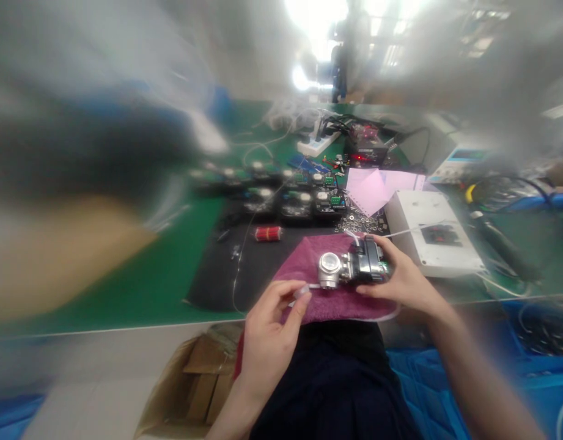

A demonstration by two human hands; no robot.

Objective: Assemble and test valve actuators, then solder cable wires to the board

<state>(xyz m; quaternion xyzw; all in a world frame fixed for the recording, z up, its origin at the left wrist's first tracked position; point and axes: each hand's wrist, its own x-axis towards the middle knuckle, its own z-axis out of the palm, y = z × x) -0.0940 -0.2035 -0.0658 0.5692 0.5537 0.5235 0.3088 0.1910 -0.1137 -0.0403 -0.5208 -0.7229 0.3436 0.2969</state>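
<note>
My right hand (407, 275) grips a black device (367, 261) from its right side, thumb below and fingers over the top. A round silver metal fitting (329, 266) is joined to the device's left end. The device sits over a purple cloth (304, 256) at the table's front edge. My left hand (272, 321) is closed in a pinch just left of the fitting. Between its thumb and fingertips is a small whitish piece (301, 291), with a thin white end (314, 285) reaching to the fitting's lower side. What kind of piece it is cannot be made out.
On the black mat (217, 275) lie a red wire spool (268, 234) and several black modules (294, 205). Loose washers (354, 223) are scattered behind the cloth. At the right stand a white box (428, 226) and cables. A cardboard box (203, 379) stands below the table.
</note>
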